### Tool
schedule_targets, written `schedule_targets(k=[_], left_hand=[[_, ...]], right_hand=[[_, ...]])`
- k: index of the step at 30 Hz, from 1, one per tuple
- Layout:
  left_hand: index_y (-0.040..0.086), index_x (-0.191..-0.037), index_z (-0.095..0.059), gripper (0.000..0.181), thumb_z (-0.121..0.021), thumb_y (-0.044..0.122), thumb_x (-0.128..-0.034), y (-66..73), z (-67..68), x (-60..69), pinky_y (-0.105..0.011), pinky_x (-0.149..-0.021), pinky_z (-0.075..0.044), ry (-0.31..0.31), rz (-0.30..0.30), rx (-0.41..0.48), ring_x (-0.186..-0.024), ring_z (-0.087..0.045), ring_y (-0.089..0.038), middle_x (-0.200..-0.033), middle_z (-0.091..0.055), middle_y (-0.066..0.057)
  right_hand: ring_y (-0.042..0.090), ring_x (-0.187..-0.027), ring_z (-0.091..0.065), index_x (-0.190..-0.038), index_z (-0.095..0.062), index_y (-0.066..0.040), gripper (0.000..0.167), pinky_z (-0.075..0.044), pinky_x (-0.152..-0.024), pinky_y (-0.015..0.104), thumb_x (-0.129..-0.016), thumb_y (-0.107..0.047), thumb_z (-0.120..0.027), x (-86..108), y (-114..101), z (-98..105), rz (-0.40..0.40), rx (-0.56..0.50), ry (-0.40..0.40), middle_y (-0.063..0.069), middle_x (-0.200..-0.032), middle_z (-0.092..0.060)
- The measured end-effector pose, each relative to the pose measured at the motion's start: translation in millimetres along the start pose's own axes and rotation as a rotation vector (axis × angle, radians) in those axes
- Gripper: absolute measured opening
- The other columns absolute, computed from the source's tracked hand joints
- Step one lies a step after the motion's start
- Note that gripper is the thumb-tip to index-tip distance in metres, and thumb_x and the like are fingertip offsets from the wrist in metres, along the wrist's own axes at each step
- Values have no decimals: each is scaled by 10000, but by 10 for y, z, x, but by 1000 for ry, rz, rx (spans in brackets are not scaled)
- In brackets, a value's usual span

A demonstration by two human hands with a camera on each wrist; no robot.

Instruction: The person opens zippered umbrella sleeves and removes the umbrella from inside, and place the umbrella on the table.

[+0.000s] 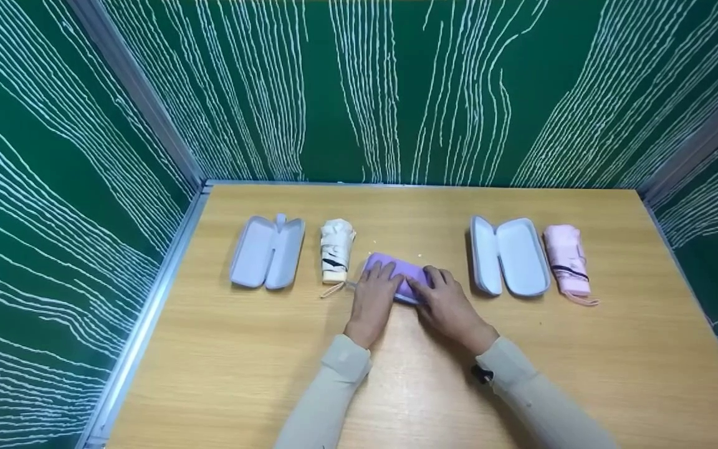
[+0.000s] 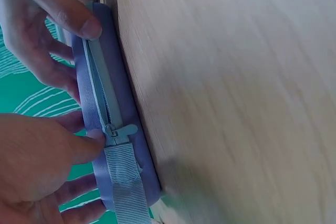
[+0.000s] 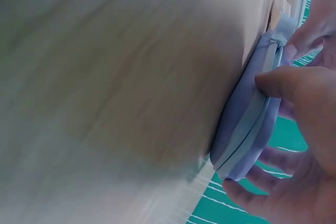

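In the head view, a purple zip case with its lid down lies at the table's middle, both hands on it. My left hand holds its left end, fingers over the top and thumb at the front. My right hand grips the right part likewise. In the left wrist view, the left thumb presses beside the zip pull, at the ribbed strap end. Beyond the pull, the zip edges stand slightly apart. The right thumb rests along the zip in the right wrist view.
An open lilac case and a cream folded umbrella lie to the left. To the right are an open pale blue case and a pink folded umbrella. Green, white-lined walls enclose the wooden table.
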State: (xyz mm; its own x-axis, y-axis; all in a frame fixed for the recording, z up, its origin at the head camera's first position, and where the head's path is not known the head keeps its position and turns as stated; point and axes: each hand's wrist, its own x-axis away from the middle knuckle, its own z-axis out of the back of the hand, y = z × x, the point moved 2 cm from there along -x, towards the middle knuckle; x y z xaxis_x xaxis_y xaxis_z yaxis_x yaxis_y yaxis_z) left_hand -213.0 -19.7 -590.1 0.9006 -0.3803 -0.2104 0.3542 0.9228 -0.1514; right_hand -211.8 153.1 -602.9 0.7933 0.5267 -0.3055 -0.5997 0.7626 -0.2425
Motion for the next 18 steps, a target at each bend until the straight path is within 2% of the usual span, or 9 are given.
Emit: schedule_targets(k=[4, 7, 12, 18], left_hand=[[317, -1301, -729, 397, -542, 117, -1013, -7, -16, -5, -376, -1196, -416, 1, -11, 4, -1388, -561, -233, -1475, -625, 45], [293, -1303, -729, 395, -535, 107, -1013, -19, -22, -17, -380, -1205, -404, -9, -24, 33, -1404, -552, -238, -1481, -623, 33], [230, -1276, -739, 373, -539, 68, -1006, -68, -27, -61, -410, -1210, -409, -38, -57, 153, -1430, -529, -267, -1485, -619, 2], [182, -1216, -747, 331, -537, 38, -1006, -154, -46, -114, -438, -1223, -391, -51, -99, 296, -1430, -523, -279, -1478, -624, -29]], right_hand=[[554, -1141, -567, -1390, -687, -63, 487, -568, -874, 671, -920, -155, -778, 9, -31, 17, -4, -3, 0, 358, -1340, -540], [538, -1129, -566, -1396, -681, -59, 510, -566, -895, 654, -909, -164, -788, 13, -35, 25, 0, 3, -14, 350, -1328, -538], [537, -1135, -563, -1401, -677, -53, 546, -540, -943, 658, -886, -185, -803, 34, -29, 30, 10, 0, -29, 340, -1324, -540], [552, -1133, -572, -1383, -685, -50, 529, -531, -908, 674, -891, -208, -798, 47, -49, 15, 23, -19, -25, 335, -1312, -544]])
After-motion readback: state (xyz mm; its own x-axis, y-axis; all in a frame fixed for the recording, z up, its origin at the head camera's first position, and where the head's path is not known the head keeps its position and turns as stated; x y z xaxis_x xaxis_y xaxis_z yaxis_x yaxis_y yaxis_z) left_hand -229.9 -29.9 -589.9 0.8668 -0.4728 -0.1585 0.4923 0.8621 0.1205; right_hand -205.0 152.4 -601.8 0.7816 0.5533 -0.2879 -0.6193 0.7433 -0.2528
